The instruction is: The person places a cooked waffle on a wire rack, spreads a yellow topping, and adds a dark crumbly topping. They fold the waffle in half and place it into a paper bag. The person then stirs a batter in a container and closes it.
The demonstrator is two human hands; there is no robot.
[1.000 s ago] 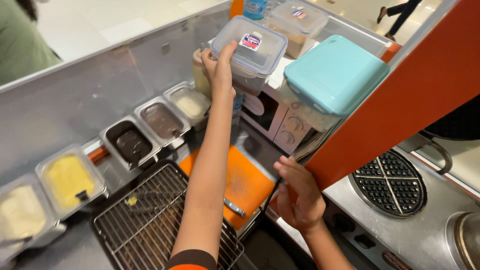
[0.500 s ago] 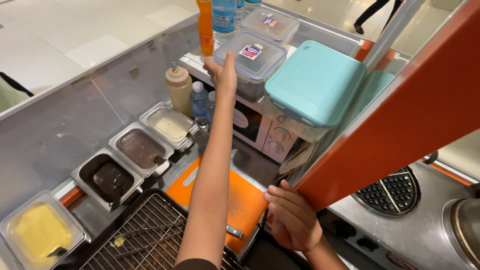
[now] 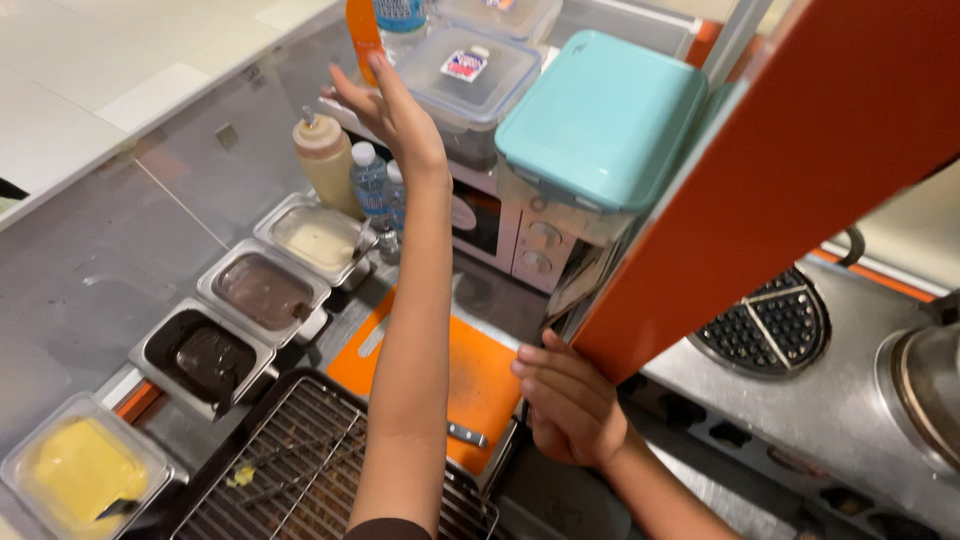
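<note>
The left hand (image 3: 395,110) is raised with fingers spread, clamped on nothing, just left of the clear box (image 3: 470,75) stacked on the microwave (image 3: 500,225). The right hand (image 3: 570,405) is curled around the lower edge of the orange panel (image 3: 790,170), right of the microwave. The teal box (image 3: 600,120) lies atop the microwave, beside the clear box.

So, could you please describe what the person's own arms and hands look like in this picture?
Both hands are bare, with no gloves, and no rings or watch can be made out. The left hand tops a long bare forearm, with only the dark edge of a sleeve showing near the bottom of the frame. The right hand has a bare wrist and forearm too; no sleeve on that side is in view.
</note>
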